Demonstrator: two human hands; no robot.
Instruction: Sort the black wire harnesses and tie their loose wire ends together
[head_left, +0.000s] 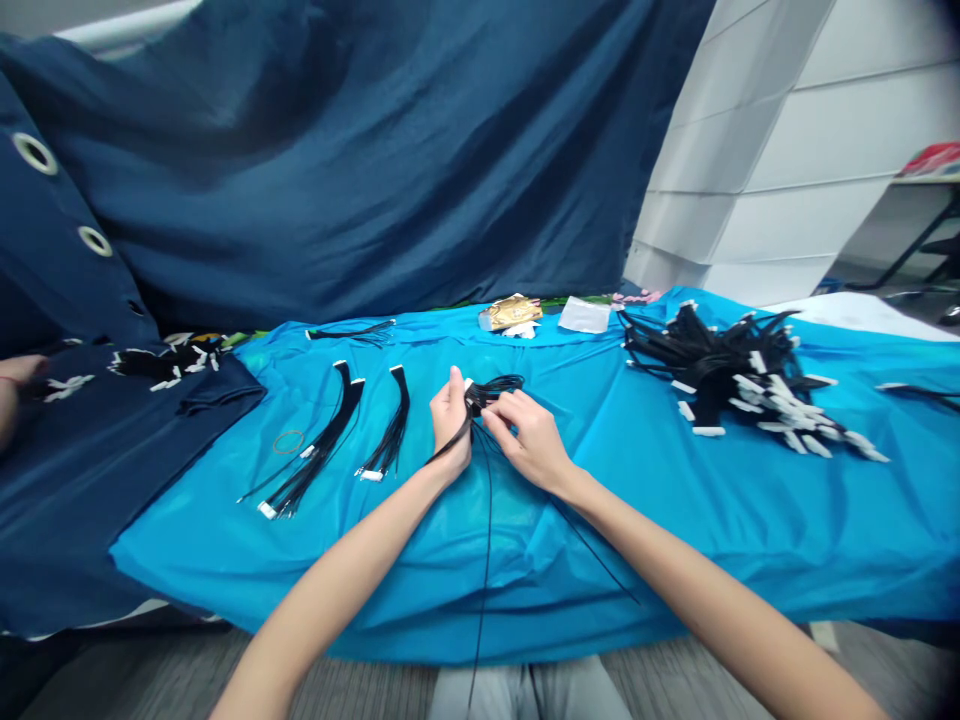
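Near the middle of the blue cloth (600, 530), my left hand (451, 425) is closed around a black cable bundle (501, 384), its thumb pointing up beside a white connector. The fingers of my right hand (529, 435) pinch at the bundle's right side, where thin black wires meet. One loose wire (487, 530) hangs from the hands over the front edge, and another slants down to the right under my right forearm. To the left lie a longer cable bundle (324, 445) and a shorter one (391, 425), both with white connectors at their ends.
A large pile of black cables (705, 360) with white connectors lies at the right. A gold packet (514, 313) and a clear plastic bag (585, 315) are at the back. An orange rubber band (289, 442) lies left. Another person's hand (22, 370) shows at the far left.
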